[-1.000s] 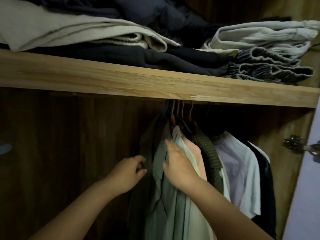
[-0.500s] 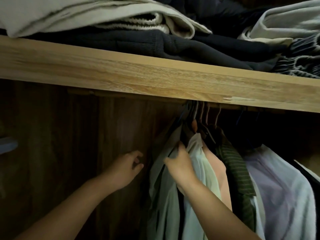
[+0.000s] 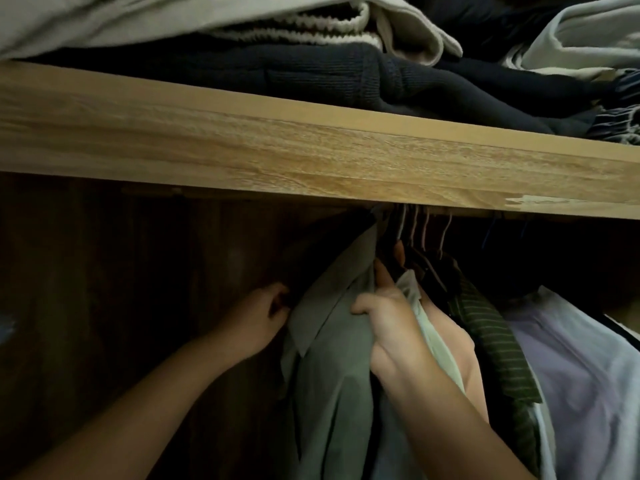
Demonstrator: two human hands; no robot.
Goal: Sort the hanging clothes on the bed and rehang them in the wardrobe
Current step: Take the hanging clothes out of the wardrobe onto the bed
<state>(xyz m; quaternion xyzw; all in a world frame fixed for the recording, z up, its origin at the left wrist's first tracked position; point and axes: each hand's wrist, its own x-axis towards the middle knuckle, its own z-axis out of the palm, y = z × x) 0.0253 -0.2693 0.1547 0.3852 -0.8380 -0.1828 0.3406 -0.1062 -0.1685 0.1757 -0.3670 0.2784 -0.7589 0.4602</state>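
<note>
A grey-green shirt [image 3: 332, 358] hangs at the left end of the row inside the wardrobe. My left hand [image 3: 256, 317] curls its fingers on that shirt's left shoulder edge. My right hand [image 3: 391, 330] holds the shirt's right shoulder, thumb on its front and fingers pushed up between it and a pale mint shirt [image 3: 434, 344]. To the right hang a peach garment [image 3: 462, 348], a dark green striped shirt [image 3: 491, 337] and a lavender shirt [image 3: 575, 375]. Their hanger hooks [image 3: 415, 230] rise to a rail hidden behind the shelf.
A light wooden shelf [image 3: 311, 150] crosses the view just above the hangers, loaded with folded dark knitwear [image 3: 346, 74] and pale folded clothes [image 3: 173, 19]. The dark wooden back panel [image 3: 121, 289] shows to the left of the hanging row.
The view has closed in on the rail. My right hand has risen to the shirt's shoulder by the hangers, and my left hand has moved right onto the shirt's edge.
</note>
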